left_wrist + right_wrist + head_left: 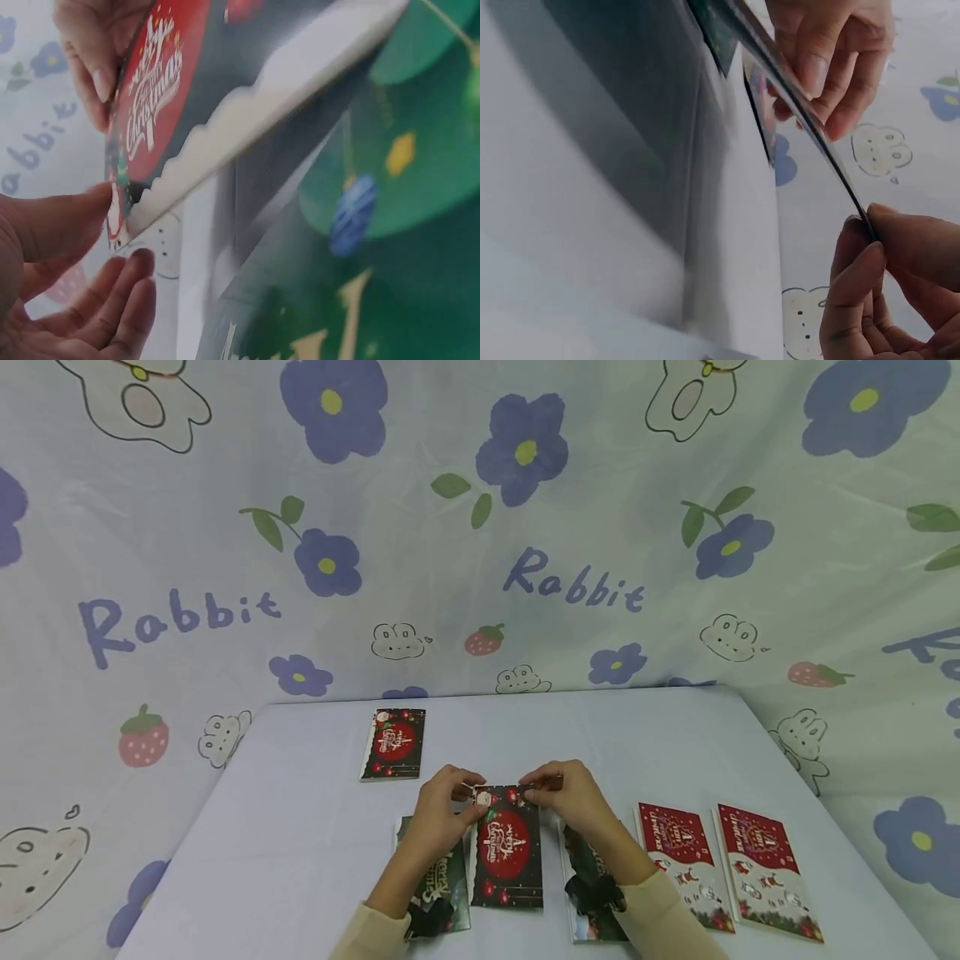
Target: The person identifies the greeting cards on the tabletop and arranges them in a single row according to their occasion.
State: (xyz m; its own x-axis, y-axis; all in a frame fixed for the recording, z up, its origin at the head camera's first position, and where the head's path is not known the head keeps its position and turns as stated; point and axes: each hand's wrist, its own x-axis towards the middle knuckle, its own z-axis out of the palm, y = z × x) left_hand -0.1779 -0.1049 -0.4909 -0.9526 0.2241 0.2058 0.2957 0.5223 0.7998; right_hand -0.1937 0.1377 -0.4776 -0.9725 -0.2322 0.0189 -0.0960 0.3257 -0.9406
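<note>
A: Nearest the person, what lies under the wrists?

B: Two green cards. One green card [438, 893] sits beneath the left forearm, the other green card [592, 885] beneath the right forearm. A dark scrunchie [596, 893] is on the right wrist.

A: State of the hands?

B: Both are clamped on one item. The left hand [442, 810] pinches the far left corner of the dark Christmas card [508, 847]; the right hand [566, 797] pinches its far right corner. The hands are close together, not touching. The wrist views show thumb and fingers on opposite faces of the card edge.

A: Where is that card?

B: Between the hands, running back toward the person. Its far edge is lifted; the near edge appears to rest on the desk [300, 827].

A: To the right of the right hand?

B: Two red cards side by side: the first red card [682, 860] just beside the right forearm, the second red card [765, 868] further out.

A: Beyond the hands?

B: A second dark card [393, 743] lies flat, past the left hand and apart from it. Behind the desk hangs a patterned cloth [525, 568] with blue flowers, rabbits and the word "Rabbit".
</note>
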